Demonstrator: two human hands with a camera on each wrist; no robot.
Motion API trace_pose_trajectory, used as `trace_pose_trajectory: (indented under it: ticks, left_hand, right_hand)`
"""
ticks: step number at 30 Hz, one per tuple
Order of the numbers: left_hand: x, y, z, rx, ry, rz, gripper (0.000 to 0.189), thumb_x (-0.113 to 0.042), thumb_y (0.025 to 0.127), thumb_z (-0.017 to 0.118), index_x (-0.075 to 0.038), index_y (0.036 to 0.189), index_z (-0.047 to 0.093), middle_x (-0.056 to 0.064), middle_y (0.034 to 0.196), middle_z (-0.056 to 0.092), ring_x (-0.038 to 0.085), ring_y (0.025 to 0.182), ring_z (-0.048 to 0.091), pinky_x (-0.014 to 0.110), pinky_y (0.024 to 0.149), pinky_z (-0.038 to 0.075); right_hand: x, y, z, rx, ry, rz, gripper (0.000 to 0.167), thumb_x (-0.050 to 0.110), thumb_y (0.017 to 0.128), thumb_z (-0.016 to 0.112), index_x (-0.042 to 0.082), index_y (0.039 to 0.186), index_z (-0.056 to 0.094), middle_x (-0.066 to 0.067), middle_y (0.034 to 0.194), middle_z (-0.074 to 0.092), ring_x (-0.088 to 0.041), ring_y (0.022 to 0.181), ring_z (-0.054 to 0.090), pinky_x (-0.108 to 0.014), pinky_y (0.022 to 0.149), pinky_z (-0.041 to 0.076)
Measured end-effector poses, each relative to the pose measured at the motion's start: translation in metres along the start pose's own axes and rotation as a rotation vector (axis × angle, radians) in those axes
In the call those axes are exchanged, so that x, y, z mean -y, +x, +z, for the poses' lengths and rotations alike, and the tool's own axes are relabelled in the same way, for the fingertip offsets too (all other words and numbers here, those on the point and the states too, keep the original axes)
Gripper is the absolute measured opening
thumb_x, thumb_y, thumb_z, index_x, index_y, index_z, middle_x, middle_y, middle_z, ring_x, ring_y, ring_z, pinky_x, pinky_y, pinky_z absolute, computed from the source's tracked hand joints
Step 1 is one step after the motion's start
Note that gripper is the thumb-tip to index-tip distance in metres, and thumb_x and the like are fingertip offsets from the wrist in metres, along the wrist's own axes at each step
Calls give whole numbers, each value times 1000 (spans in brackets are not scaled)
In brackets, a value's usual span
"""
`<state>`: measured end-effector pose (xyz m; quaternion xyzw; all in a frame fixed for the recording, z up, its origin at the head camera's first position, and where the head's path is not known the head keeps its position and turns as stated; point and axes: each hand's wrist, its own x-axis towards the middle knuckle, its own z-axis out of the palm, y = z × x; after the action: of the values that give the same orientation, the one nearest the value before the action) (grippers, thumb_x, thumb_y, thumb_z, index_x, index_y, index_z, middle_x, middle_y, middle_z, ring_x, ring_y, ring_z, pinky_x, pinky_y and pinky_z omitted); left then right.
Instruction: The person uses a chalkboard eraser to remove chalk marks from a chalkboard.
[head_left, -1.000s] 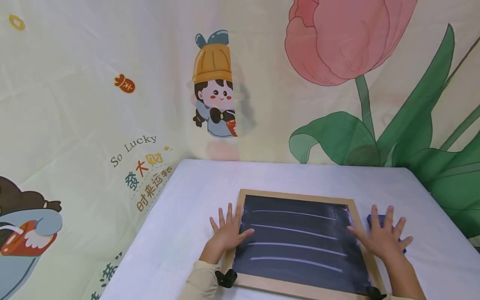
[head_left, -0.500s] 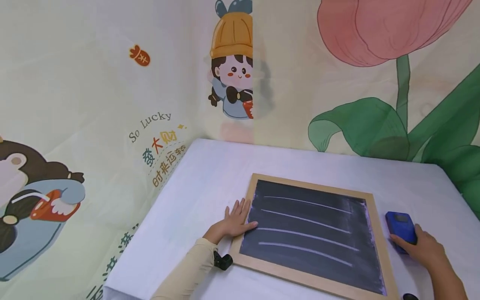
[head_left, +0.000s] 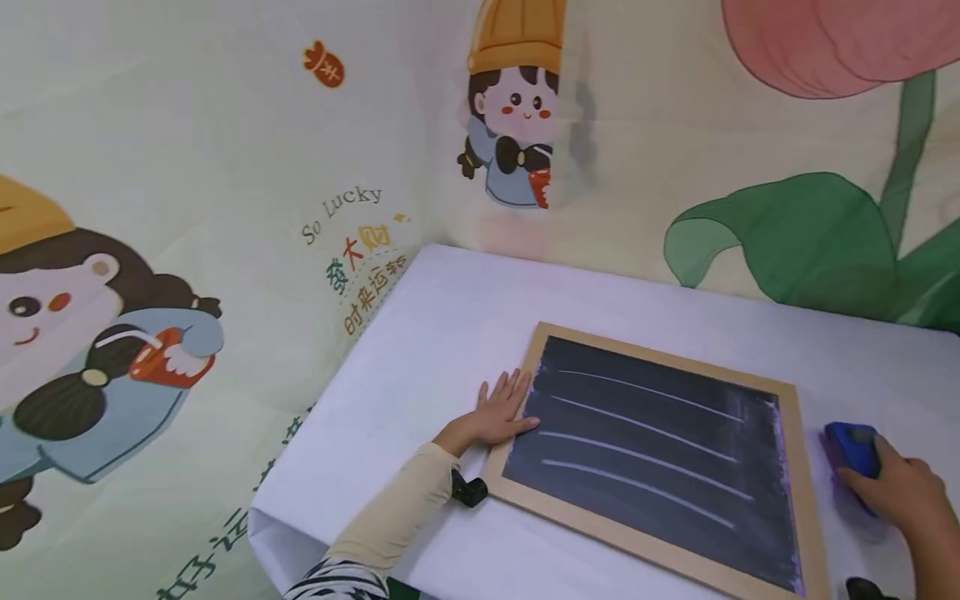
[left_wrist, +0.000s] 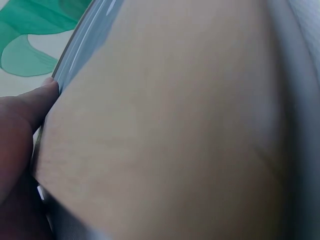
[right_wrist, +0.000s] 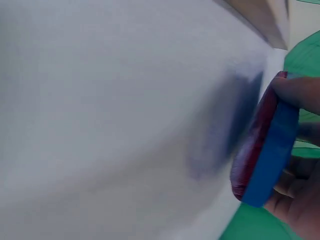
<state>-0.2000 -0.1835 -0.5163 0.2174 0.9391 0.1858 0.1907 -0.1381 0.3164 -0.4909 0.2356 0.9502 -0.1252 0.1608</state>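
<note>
A small chalkboard (head_left: 637,454) with a light wooden frame lies flat on the table, with several curved chalk lines across its dark face. My left hand (head_left: 498,414) rests on the left side of the frame, fingers straight and thumb over the board's edge. Right of the board, my right hand (head_left: 903,483) grips a blue chalkboard eraser (head_left: 853,450) between thumb and fingers. In the right wrist view the eraser (right_wrist: 267,145) is tilted and held above the white cloth, its reddish felt side facing a chalky smudge below.
A white cloth covers the table (head_left: 420,358). Printed fabric hangs behind it and on the left. Small black wrist cameras show at the left wrist (head_left: 469,490) and at the bottom edge near the right one.
My right hand has left the board's right edge, taken hold of the eraser and lifted it. The left hand stays at the left frame. The head view has swung left and down.
</note>
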Motion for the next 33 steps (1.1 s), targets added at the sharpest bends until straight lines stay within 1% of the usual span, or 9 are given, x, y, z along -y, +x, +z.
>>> trace_pose_trajectory:
  ticks: [4,6,10,13,15,17,22,27,33]
  left_hand:
    - [15,-15,-2,-37,-26,-39,78,-49,94,38,-15,147,-9,10,154,-11,30,141,-10,58,107,-5]
    - [19,-19,-1,-47,-45,-33,79,-50,94,37,-14,147,-8,12,154,-10,31,140,-10,59,106,-6]
    - [20,-21,0,-56,-65,-28,79,-52,93,37,-13,147,-7,12,154,-8,32,140,-10,59,106,-6]
    - [19,-20,2,-61,-60,-39,79,-51,93,37,-13,147,-6,12,154,-7,32,141,-9,59,106,-6]
    - [17,-19,1,-63,-62,-40,79,-50,93,38,-13,148,-5,12,154,-7,32,141,-9,60,106,-5]
    - [15,-18,1,-65,-59,-33,79,-49,93,39,-13,148,-5,13,154,-6,33,141,-8,60,106,-5]
    - [9,-11,2,-60,-69,2,79,-48,93,41,-11,147,-4,15,154,-5,34,140,-8,61,105,-5]
    - [5,-4,3,-26,-53,11,80,-49,93,39,-11,147,-7,14,153,-8,33,140,-10,60,105,-6]
    - [0,6,0,-20,-24,31,80,-49,94,39,-11,147,-7,14,153,-8,33,140,-10,60,105,-6]
  right_hand:
    - [25,6,-16,-138,34,-402,85,15,81,59,-9,140,2,-50,112,24,-64,97,31,-68,80,34]
    - [35,5,-20,-181,23,-555,84,10,78,61,-4,143,8,-48,112,28,-63,96,33,-68,77,34]
    - [57,2,-25,-210,-56,-747,82,5,73,67,4,143,24,-40,115,39,-59,99,39,-66,76,37]
    - [70,1,-29,-203,-130,-829,75,6,71,71,7,138,38,-35,117,45,-55,101,44,-63,77,39]
    - [76,2,-30,-175,-170,-840,68,6,69,73,6,132,46,-33,117,48,-54,101,46,-62,77,40]
    - [79,3,-30,-133,-193,-822,64,8,69,74,5,128,50,-34,118,49,-54,102,47,-62,77,40]
    - [71,6,-29,-71,-193,-763,63,13,69,76,4,127,52,-37,120,47,-56,101,47,-60,75,42]
    - [62,7,-28,-68,-190,-761,63,12,68,77,3,126,53,-38,120,47,-55,99,48,-57,73,43]
    - [57,7,-31,-77,-211,-757,65,10,66,78,5,126,54,-37,120,48,-55,99,48,-58,74,43]
